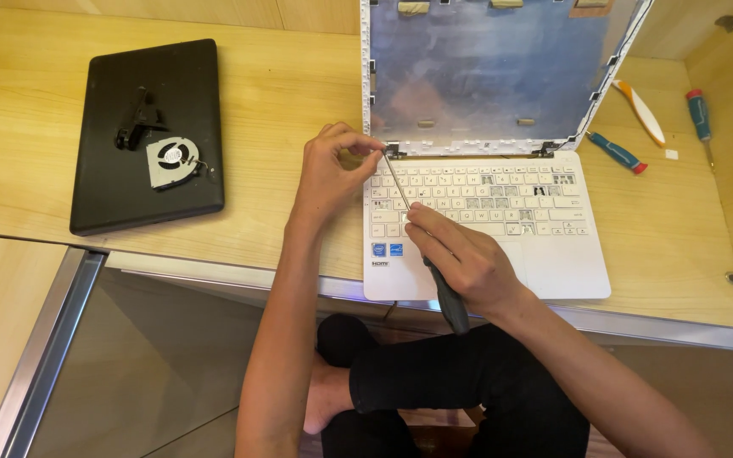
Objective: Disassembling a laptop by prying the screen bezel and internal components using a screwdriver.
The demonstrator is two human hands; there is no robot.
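The fingers [358,146] of the left hand [328,174] are pressed together in a pinch at the left hinge [394,152] of the small white laptop [485,212], close to the tip of the tool; whether they hold a tiny screw there, I cannot tell. The right hand [460,259] is closed around the black handle of a long thin screwdriver [422,237], whose metal shaft goes diagonally over the white keyboard [477,202] up to that hinge. The laptop stands open on the light wooden desk [282,93], its lid without the screen, only the bare grey back panel [485,68]. To the left, well apart, lies a closed black laptop [148,136] with a small round cooling fan [171,161] on top. To the right, three more tools: a white and orange pry tool [640,112] and two blue-handled screwdrivers [615,153].
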